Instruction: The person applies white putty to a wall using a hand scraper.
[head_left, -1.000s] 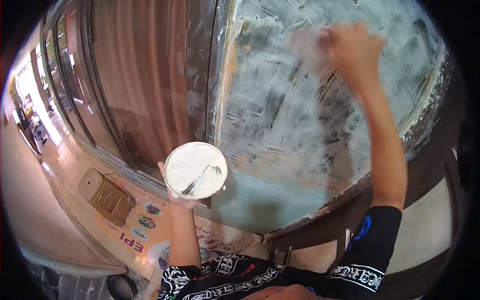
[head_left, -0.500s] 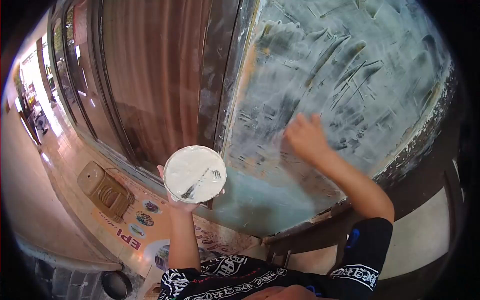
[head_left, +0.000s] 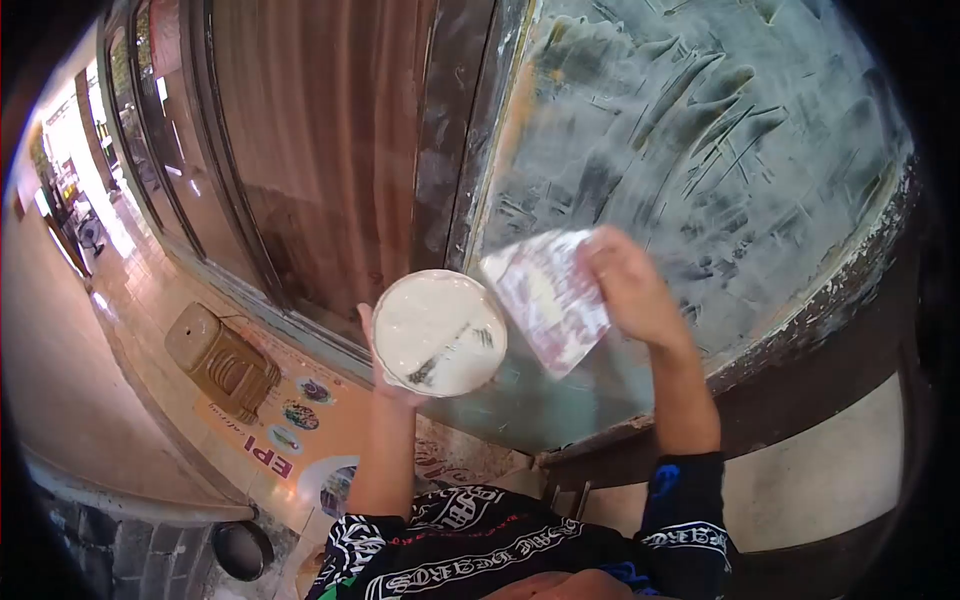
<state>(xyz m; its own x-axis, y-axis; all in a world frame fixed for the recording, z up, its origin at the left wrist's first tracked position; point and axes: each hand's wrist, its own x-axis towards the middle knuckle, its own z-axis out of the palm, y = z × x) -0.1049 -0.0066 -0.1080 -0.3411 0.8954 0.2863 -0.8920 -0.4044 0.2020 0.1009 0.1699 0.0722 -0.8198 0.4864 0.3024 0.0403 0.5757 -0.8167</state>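
My left hand [head_left: 384, 382] is closed round a round tub [head_left: 398, 381] from below, with its open top facing me. White putty [head_left: 425, 318] fills the tub nearly to the rim, with dark streaks across its surface. Between the fingers and thumb of my right hand [head_left: 637, 285] is a flat, square-edged putty spreader [head_left: 550, 300], smeared white and slightly blurred. The spreader is just right of the tub, in front of the wall panel [head_left: 690, 215]. That greenish panel carries uneven white smears and dark strokes.
A brown plastic stool [head_left: 222, 360] stands on an orange printed banner [head_left: 265, 430] at lower left. Dark-framed glass [head_left: 320, 150] with a brown curtain is left of the panel. A round black pan-like object [head_left: 243, 550] lies at the bottom left.
My right hand has come down off the panel, turning so the spreader's smeared face shows beside the tub. The tub appears further right and slightly higher in view.
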